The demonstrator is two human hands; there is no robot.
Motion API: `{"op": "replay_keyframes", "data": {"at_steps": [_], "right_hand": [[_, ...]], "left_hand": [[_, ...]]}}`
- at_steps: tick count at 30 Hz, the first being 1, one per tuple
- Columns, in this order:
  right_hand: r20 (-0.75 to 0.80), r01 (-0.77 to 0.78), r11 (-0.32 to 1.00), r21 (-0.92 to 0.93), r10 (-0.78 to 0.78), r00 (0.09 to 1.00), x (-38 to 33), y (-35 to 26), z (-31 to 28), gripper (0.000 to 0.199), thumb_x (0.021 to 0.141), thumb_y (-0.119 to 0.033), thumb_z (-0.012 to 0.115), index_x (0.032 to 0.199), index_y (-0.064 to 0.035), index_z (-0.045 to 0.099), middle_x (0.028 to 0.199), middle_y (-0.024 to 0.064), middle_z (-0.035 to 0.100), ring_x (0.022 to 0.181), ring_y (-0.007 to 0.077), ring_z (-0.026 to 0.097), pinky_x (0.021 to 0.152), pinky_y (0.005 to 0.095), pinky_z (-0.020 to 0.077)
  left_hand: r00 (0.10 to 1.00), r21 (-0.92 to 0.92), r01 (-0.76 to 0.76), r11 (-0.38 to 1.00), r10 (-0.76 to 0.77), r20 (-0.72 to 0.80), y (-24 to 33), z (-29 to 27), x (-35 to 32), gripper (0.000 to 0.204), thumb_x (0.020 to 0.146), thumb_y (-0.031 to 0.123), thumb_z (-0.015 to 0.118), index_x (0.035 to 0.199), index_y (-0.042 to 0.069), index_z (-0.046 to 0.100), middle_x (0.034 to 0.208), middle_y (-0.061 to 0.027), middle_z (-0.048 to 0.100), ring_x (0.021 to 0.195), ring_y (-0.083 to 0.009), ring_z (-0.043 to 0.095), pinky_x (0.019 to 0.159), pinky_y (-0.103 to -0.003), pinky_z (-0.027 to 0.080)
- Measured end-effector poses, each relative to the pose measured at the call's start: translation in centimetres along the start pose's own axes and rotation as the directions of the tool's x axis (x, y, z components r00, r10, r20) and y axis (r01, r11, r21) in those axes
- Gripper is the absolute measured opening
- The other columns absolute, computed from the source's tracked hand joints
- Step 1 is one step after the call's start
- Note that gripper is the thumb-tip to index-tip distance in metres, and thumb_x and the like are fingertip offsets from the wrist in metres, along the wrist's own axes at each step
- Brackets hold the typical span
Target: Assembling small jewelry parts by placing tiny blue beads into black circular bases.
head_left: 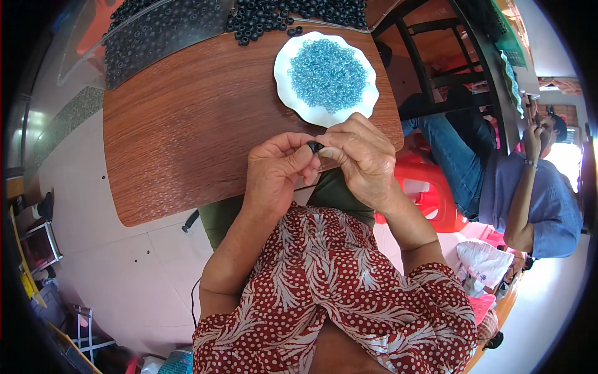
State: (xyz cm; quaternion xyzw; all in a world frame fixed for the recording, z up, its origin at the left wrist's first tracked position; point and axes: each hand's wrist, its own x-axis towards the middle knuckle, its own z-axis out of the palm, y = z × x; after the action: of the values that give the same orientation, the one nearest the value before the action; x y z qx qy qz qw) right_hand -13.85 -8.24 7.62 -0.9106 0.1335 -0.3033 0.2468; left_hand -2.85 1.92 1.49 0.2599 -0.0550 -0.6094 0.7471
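Between my left thumb and fingers is a small black rubber-like piece [316, 146], much like the black ring-shaped pieces at the far side of the table. My left hand [277, 171] is closed on it, just off the near edge of the table. From the right, my right hand [364, 159] pinches up against the same piece; anything small between its fingertips is hidden. Just beyond my hands stands a white scalloped plate [283, 93], heaped with tiny clear-blue pieces [328, 75].
Many black ring-shaped pieces [268, 19] spill from a clear plastic container [149, 50] at the table's far side. The brown wooden table [187, 124] spreads left. Right are a red stool [436, 193] and a seated person in blue [498, 181] at another table.
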Motion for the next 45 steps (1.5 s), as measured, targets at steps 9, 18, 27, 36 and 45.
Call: {"op": "replay_keyframes", "data": {"at_steps": [9, 18, 27, 36, 45], "right_hand": [[-0.003, 0.144, 0.983, -0.110, -0.145, 0.989, 0.1, 0.0, -0.2, 0.028, 0.055, 0.007, 0.068, 0.082, 0.0036, 0.064, 0.075, 0.0121, 0.059, 0.065, 0.0235, 0.055, 0.055, 0.0302, 0.0442], [0.037, 0.144, 0.981, -0.131, -0.140, 0.989, 0.2, -0.2, -0.6, 0.029, 0.052, 0.009, 0.064, 0.081, 0.0050, 0.063, 0.076, 0.0123, 0.059, 0.065, 0.0234, 0.054, 0.054, 0.0304, 0.0435], [0.110, -0.088, 0.995, 0.054, 0.081, 0.991, 0.2, -0.3, -1.1, 0.019, 0.067, 0.004, 0.068, 0.085, 0.0034, 0.064, 0.078, 0.0108, 0.060, 0.072, 0.0220, 0.058, 0.062, 0.0284, 0.0461], [0.509, -0.730, 0.456, 0.509, 0.524, 0.683, 1.0, 1.0, -1.9, 0.010, 0.070, 0.007, 0.067, 0.079, 0.0011, 0.064, 0.075, 0.0036, 0.064, 0.071, 0.0090, 0.058, 0.067, 0.0227, 0.0470], [0.600, -0.752, 0.443, 0.487, 0.456, 0.657, 1.5, 1.5, -2.4, 0.022, 0.062, 0.010, 0.069, 0.083, 0.0004, 0.065, 0.076, 0.0023, 0.064, 0.071, 0.0083, 0.058, 0.067, 0.0219, 0.0471]], "left_hand": [[0.999, -0.022, 0.033, 0.999, -0.033, 0.003, 0.1, 0.2, 0.1, 0.015, 0.086, 0.005, 0.056, 0.096, -0.006, 0.057, 0.074, -0.0117, 0.061, 0.060, -0.0163, 0.056, 0.051, -0.029, 0.043], [0.999, -0.009, 0.046, 0.999, -0.046, 0.012, -0.1, 0.1, 0.2, 0.014, 0.086, 0.005, 0.056, 0.096, -0.005, 0.057, 0.073, -0.0122, 0.060, 0.061, -0.0168, 0.056, 0.051, -0.030, 0.042], [0.997, -0.041, 0.080, 0.996, -0.080, -0.002, -0.1, 0.1, 0.3, 0.013, 0.086, 0.004, 0.055, 0.095, -0.005, 0.057, 0.072, -0.0123, 0.060, 0.060, -0.0173, 0.056, 0.051, -0.030, 0.043], [0.995, 0.047, 0.098, 0.994, -0.096, -0.037, -0.4, 0.1, 0.0, 0.015, 0.082, 0.003, 0.061, 0.093, -0.006, 0.059, 0.072, -0.0113, 0.062, 0.056, -0.0133, 0.057, 0.051, -0.023, 0.046], [0.995, 0.154, 0.087, 0.984, -0.079, -0.059, -0.2, 1.2, -0.8, 0.013, 0.081, 0.002, 0.062, 0.090, -0.006, 0.061, 0.068, -0.0116, 0.062, 0.050, -0.0133, 0.055, 0.045, -0.024, 0.045]]}}
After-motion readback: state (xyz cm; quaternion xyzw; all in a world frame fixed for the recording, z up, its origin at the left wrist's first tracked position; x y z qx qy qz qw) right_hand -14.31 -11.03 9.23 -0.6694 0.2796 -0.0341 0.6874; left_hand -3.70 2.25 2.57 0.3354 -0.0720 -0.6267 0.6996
